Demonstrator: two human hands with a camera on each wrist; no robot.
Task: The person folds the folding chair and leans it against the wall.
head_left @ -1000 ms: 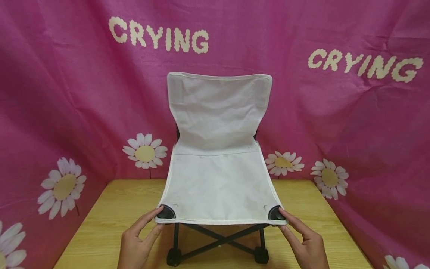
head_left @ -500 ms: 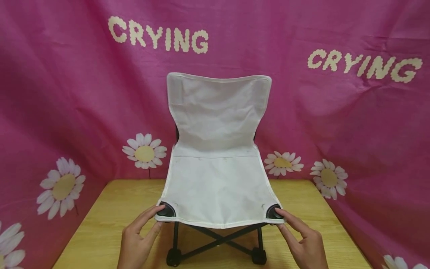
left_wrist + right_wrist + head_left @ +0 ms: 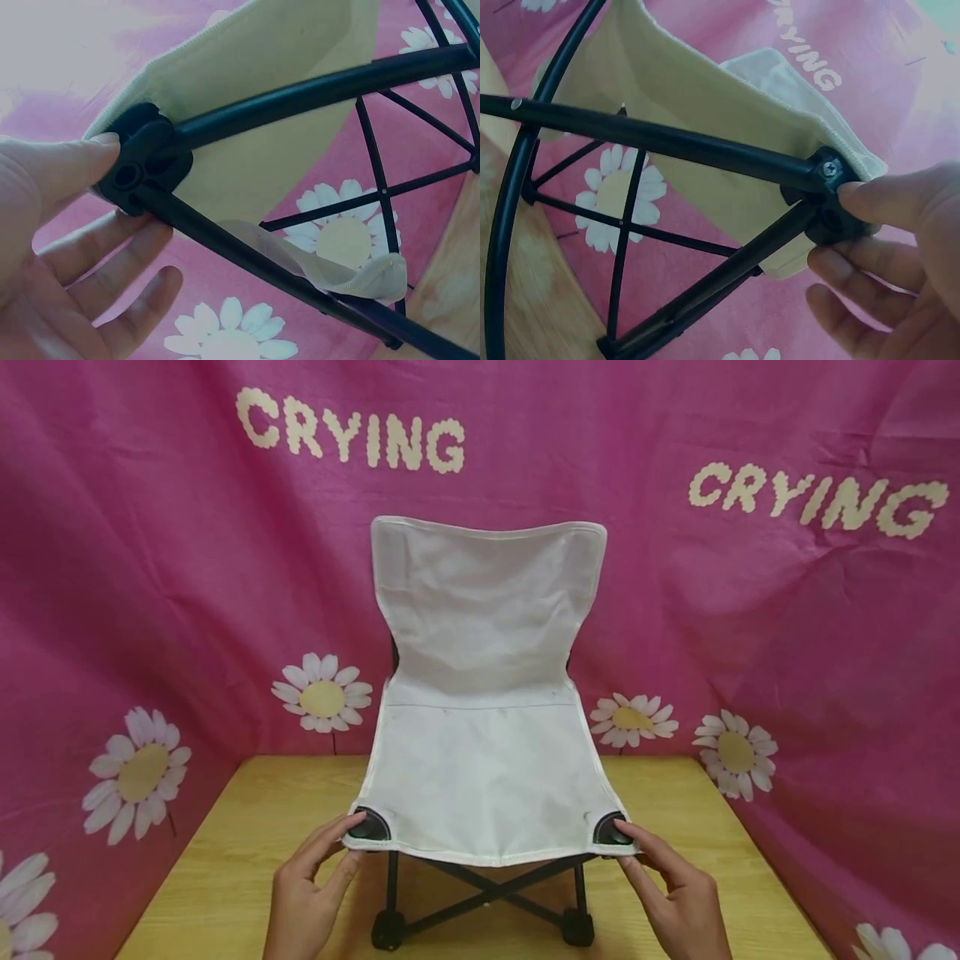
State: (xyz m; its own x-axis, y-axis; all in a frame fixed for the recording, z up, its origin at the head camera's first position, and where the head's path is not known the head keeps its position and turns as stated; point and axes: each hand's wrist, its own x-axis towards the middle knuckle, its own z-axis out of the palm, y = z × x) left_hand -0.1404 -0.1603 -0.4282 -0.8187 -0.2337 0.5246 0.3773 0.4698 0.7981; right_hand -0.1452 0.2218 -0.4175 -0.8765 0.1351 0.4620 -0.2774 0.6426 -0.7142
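A small folding chair (image 3: 487, 768) with white fabric and a black tube frame stands unfolded in the head view, its backrest away from me. At the seat's front left corner my left hand (image 3: 303, 893) pinches the black corner patch, index finger on top and thumb beneath. My right hand (image 3: 678, 897) grips the front right corner the same way. In the left wrist view the thumb presses a black plastic joint (image 3: 139, 169) under the seat. The right wrist view has the other thumb against a matching joint (image 3: 829, 195), where two tubes meet.
Beneath the chair is a light wooden table (image 3: 247, 835). Crossed black legs (image 3: 487, 897) with plastic feet span under the seat front. A pink cloth (image 3: 150, 610) printed with daisies and lettering hangs behind and at both sides.
The seat's front corners have drawn slightly closer together, and its front edge now sags in the middle. Both hands keep their hold on the corners.
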